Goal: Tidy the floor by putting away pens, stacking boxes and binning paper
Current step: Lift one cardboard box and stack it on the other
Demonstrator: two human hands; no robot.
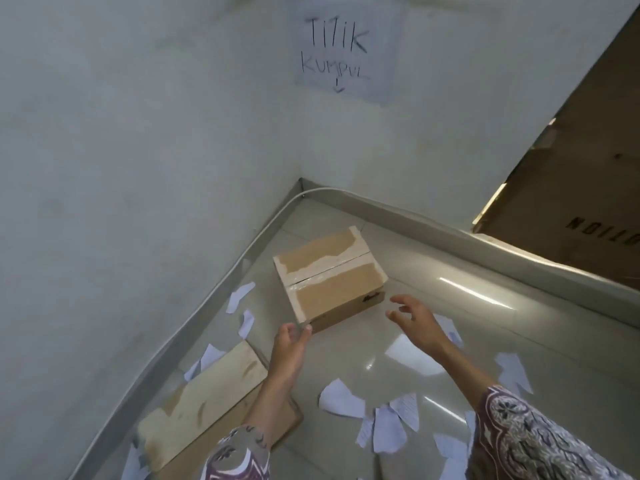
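A small cardboard box [330, 277] with torn white tape on its lid sits on the tiled floor near the room's corner. My left hand [290, 344] is at the box's near left corner, fingers relaxed, fingertips at or just off the edge. My right hand [414, 320] hovers a little to the right of the box, fingers spread, holding nothing. A longer flat cardboard box [201, 403] lies along the left wall, partly under my left forearm. Several torn paper scraps [341, 398] are scattered over the floor around both boxes. No pens are in view.
Two white walls meet at the corner behind the small box, with a cable running along the skirting [221, 282]. A paper sign [343, 53] is taped on the wall above. A big brown carton [571, 174] stands at the right.
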